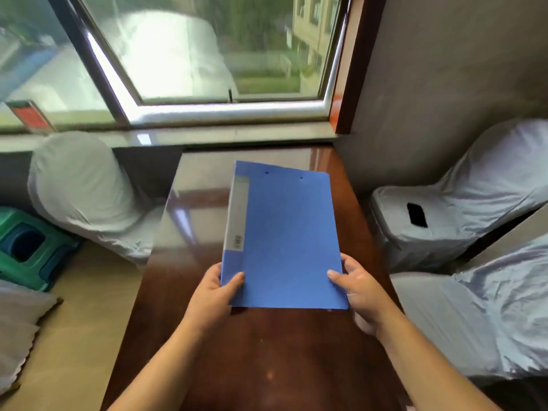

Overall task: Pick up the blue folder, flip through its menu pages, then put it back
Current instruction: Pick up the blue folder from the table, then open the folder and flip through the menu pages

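The blue folder (284, 238) is closed, with a pale label strip along its left spine side, and lies lengthwise over the glossy brown table (267, 351). My left hand (215, 292) grips its near left corner, thumb on the cover. My right hand (360, 287) grips its near right corner, thumb on the cover too. Whether the folder rests on the table or is lifted slightly, I cannot tell.
White-covered chairs stand at the left (86, 188) and at the right (462, 203), the right one with a dark phone (416, 215) on its seat. Green stacked stools (26, 247) sit on the floor at the left. A window (207, 54) is behind the table.
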Demonstrator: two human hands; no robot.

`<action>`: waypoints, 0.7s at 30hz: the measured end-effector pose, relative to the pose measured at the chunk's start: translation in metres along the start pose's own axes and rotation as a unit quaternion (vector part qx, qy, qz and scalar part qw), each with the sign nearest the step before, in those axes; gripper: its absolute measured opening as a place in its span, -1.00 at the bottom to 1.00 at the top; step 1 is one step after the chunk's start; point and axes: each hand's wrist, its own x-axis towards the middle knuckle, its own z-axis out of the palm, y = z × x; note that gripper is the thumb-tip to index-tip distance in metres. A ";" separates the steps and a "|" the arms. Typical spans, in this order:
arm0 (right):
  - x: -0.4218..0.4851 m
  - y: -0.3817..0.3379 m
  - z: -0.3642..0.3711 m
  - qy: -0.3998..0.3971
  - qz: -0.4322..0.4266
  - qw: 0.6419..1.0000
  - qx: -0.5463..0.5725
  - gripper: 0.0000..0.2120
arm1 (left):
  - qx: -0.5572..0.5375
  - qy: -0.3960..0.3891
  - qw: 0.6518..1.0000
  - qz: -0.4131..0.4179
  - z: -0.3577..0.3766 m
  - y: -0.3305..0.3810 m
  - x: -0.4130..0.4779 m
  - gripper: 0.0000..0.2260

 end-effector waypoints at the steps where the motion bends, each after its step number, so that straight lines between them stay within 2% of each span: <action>1: -0.008 -0.021 0.001 -0.012 -0.029 0.999 0.017 -0.73 | 0.032 0.015 0.999 0.035 -0.005 0.017 -0.005 -0.43; 5: -0.034 -0.083 0.013 -0.046 -0.122 0.989 0.064 -0.70 | 0.243 0.076 0.954 0.160 -0.019 0.080 -0.035 0.14; 8: -0.048 -0.108 0.021 -0.060 -0.152 0.980 0.110 -0.66 | 0.337 0.083 0.921 0.176 -0.023 0.105 -0.055 0.39; 13: -0.060 -0.127 0.021 -0.078 -0.162 0.971 0.158 -0.64 | 0.330 0.102 0.916 0.204 -0.034 0.128 -0.076 0.42; 17: -0.065 -0.138 0.012 -0.091 -0.121 0.969 0.194 -0.69 | 0.317 0.096 0.915 0.230 -0.041 0.143 -0.092 0.37; 18: -0.070 -0.141 0.011 -0.104 -0.102 0.969 0.199 -0.67 | 0.329 0.099 0.909 0.236 -0.042 0.146 -0.094 0.33; 20: -0.075 -0.146 0.009 -0.140 -0.063 0.964 0.219 -0.49 | 0.345 0.104 0.897 0.258 -0.045 0.151 -0.097 0.26; 21: -0.076 -0.149 0.009 -0.150 -0.063 0.961 0.223 -0.49 | 0.345 0.105 0.893 0.269 -0.046 0.153 -0.098 0.23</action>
